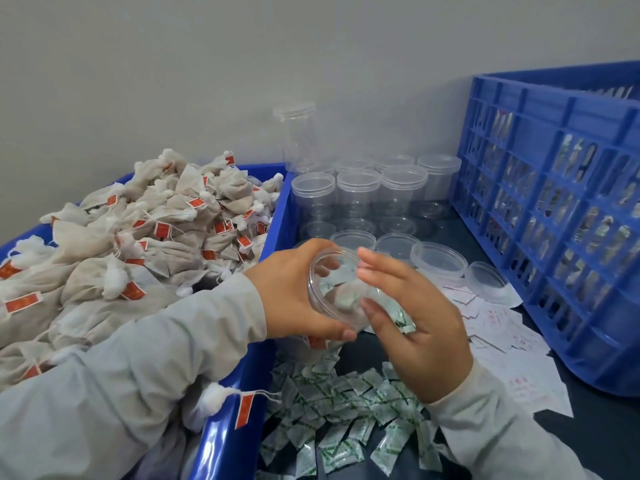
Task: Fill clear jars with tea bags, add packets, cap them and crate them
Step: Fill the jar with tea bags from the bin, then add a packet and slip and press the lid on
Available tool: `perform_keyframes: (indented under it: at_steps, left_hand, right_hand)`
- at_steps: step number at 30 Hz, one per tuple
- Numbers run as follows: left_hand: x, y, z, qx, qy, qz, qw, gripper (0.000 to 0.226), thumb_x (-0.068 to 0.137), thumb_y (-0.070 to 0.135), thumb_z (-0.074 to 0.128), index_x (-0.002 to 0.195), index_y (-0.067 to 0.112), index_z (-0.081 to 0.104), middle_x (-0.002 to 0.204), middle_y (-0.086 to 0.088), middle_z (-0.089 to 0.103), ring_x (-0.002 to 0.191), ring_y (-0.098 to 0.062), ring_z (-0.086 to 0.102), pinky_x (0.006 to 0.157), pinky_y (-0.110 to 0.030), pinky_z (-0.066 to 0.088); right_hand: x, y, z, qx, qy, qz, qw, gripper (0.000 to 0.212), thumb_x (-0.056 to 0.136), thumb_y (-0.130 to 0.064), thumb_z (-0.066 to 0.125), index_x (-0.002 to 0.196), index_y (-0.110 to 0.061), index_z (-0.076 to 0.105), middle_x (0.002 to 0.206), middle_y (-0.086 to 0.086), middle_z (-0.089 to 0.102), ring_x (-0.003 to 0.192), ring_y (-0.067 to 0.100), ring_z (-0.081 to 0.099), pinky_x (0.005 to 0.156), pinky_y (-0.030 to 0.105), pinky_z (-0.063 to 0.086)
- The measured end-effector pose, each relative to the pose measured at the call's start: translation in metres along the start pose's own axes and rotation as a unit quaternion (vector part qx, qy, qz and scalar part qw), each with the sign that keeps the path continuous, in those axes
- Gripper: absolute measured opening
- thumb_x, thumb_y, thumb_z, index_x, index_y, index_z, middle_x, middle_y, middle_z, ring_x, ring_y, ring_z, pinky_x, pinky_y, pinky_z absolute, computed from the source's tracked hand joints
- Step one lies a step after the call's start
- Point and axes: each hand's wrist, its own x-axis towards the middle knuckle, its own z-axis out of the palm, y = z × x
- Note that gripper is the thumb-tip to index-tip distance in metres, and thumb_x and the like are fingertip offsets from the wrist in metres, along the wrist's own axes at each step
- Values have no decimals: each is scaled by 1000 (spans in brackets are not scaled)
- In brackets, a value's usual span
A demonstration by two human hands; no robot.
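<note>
My left hand (pixel 294 289) grips a clear jar (pixel 334 289) tilted with its mouth toward me, tea bags showing inside it. My right hand (pixel 415 317) is at the jar's mouth with fingers stretched out, and a green-printed packet (pixel 401 318) sits under its palm. A heap of tea bags (pixel 138 237) with red tags fills the blue bin (pixel 273 230) on the left. Green-printed packets (pixel 346 417) lie scattered on the dark table below my hands. Empty clear jars (pixel 360 192) stand behind, with loose clear lids (pixel 438 259) in front of them.
A tall blue crate (pixel 554 220) stands at the right, holding filled jars seen through its slots. White packets with red print (pixel 512 341) lie beside it. One taller clear jar (pixel 298 133) stands against the grey wall.
</note>
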Motion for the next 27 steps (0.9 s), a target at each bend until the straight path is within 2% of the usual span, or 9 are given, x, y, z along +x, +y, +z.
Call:
perform_keyframes:
  at_steps: [2,4,7,9,11,14,16,22,27]
  left_hand:
    - [0,1,-1,-3,-3,-4,1000,106,40,67,74,131,27,37,122,14,55,111,1,53,98,-19,40]
    - [-1,1,-2,-6,-7,-8,1000,115,34,73,68,133,26,35,124,14,54,112,2,51,101,-18,38]
    - [-3,1,-2,0,-8,-8,1000,119,34,73,76,134,25,34,125,15,53,116,0,50,103,-22,38]
    - [-2,1,-2,-3,-3,-8,1000,115,35,73,77,133,27,36,124,17,53,116,1,50,104,-25,39]
    - [-3,2,-3,-28,10,-8,1000,111,34,70,77,129,29,38,119,20,54,113,2,52,102,-26,41]
    - [-4,3,-4,-66,43,-9,997,105,30,74,72,121,33,39,111,24,54,107,5,54,98,-27,45]
    - [-4,3,-5,-76,56,-5,995,109,25,83,66,119,35,39,111,24,55,105,5,56,96,-26,46]
    - [-3,3,-3,-48,57,0,997,96,30,75,66,114,41,35,106,30,53,101,13,53,94,-21,45]
    - [-2,0,-3,-45,55,6,997,99,32,73,67,119,36,37,109,25,55,104,6,56,96,-26,47]
  right_hand:
    - [3,3,-3,-11,-15,21,1000,27,88,-13,53,115,-11,56,127,5,55,119,13,53,102,22,40]
    - [8,9,-13,-40,22,73,996,27,89,-15,50,116,-15,55,125,-2,54,115,12,54,99,21,43]
    - [15,27,-37,-62,106,180,976,32,89,1,52,107,-24,57,109,-10,56,94,0,57,85,11,46]
    - [16,44,-55,-87,110,278,950,36,88,5,53,97,-29,59,101,-2,61,86,0,57,82,13,47]
    - [10,59,-70,-142,32,374,916,29,88,3,54,96,-22,65,99,5,64,88,13,59,85,25,46]
    - [-3,70,-79,-238,-141,450,849,24,87,-4,56,102,-14,71,100,3,68,94,18,59,81,21,39]
    - [-8,71,-79,-290,-212,457,814,26,86,-7,57,105,-16,71,108,2,68,98,18,59,79,20,38]
    - [-8,71,-81,-314,-286,478,768,42,78,-7,64,119,-17,64,122,-2,62,112,15,56,89,19,39]
    - [-9,74,-81,-362,-350,445,741,33,78,-5,60,111,-1,62,121,11,59,113,26,52,95,35,46]
